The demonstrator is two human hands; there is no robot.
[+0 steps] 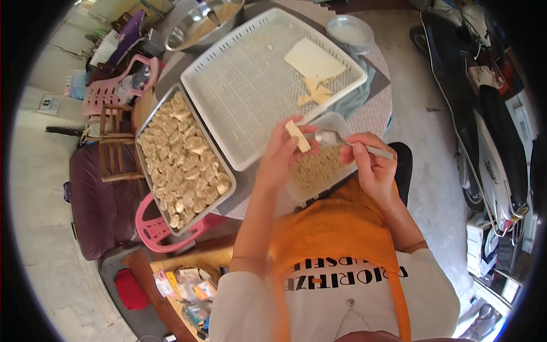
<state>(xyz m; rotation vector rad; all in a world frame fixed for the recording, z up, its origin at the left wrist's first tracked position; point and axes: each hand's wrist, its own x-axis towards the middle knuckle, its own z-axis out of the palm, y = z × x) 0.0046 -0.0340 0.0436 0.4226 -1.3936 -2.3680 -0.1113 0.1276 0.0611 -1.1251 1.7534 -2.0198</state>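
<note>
The white perforated tray [250, 85] holds a stack of pale square wrappers [314, 58] at its far right corner, with a few loose wrappers [315, 92] just below the stack. To its left, the metal tray [149, 122] is filled with folded dumplings [182, 157]. A clear plastic tub [336, 122] in front of the person contains minced filling [316, 168]. A steel bowl [196, 25] at the far edge appears to hold more filling, though the view there is distorted.

The left hand [279, 154] is closed around a wrapper [298, 135], pinched between thumb and fingers above the tub. The right hand [370, 165] grasps the handle of a metal spoon [342, 139]; the spoon bowl sits just beside the wrapper.
</note>
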